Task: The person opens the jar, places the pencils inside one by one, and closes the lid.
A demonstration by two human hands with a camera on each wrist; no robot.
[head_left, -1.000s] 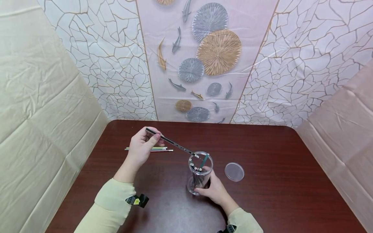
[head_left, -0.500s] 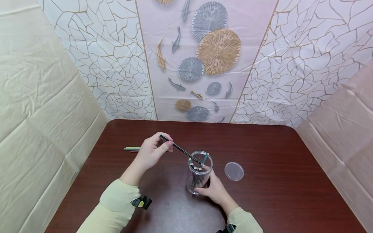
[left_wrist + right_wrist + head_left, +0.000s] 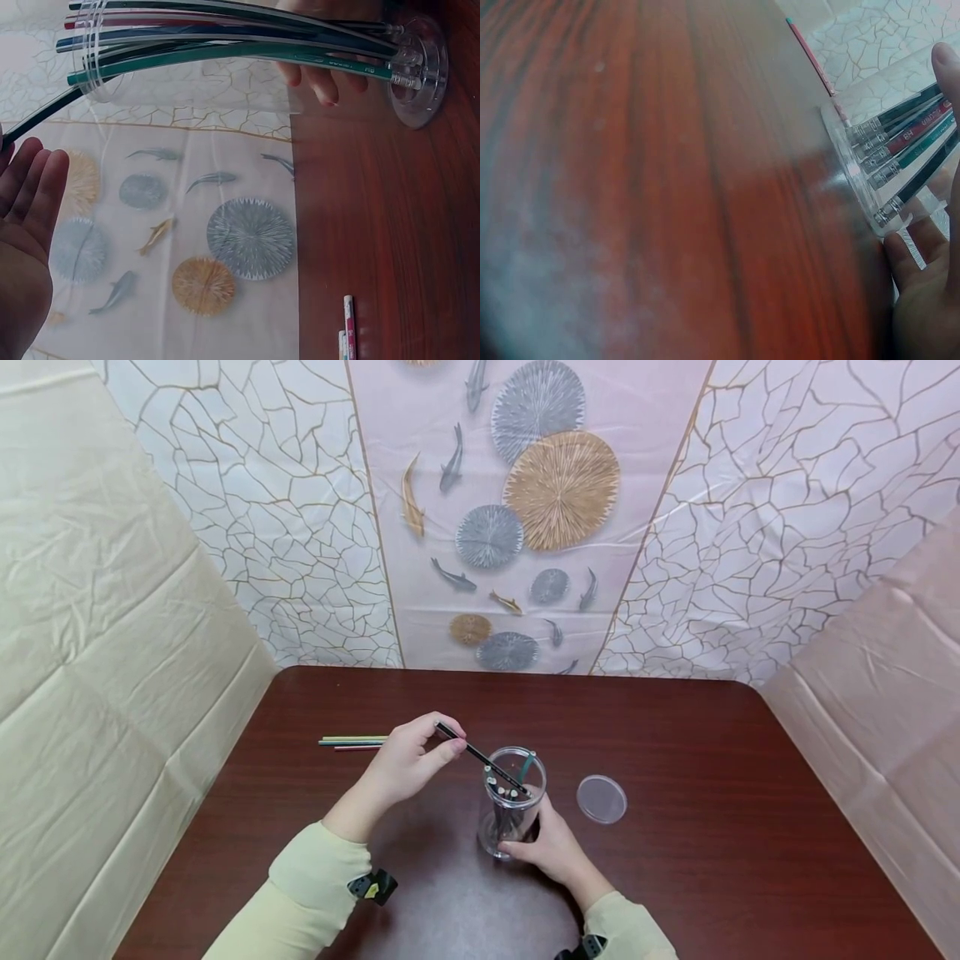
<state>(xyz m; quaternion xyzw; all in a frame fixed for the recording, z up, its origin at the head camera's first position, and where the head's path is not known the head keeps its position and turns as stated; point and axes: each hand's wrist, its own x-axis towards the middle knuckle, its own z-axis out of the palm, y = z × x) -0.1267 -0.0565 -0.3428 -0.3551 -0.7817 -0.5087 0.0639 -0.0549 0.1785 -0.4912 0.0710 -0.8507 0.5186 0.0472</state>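
Your left hand (image 3: 408, 764) pinches a black pencil (image 3: 477, 753), slanting to the jar's mouth; your right hand (image 3: 553, 845) grips the upright clear jar (image 3: 491, 837) low on its side. The left wrist view shows what the head view hardly does: a green pencil (image 3: 247, 49) and other colours fanned inside the jar. The right wrist view adds the metal collars at its base and lettering on a red pencil (image 3: 911, 139). Compared with one second ago, your left hand is lower and nearer the jar. Loose pencils (image 3: 352, 742) lie left; a clear disc (image 3: 602, 799) sits right, with the table (image 3: 735, 810) stretching beyond to its edge.
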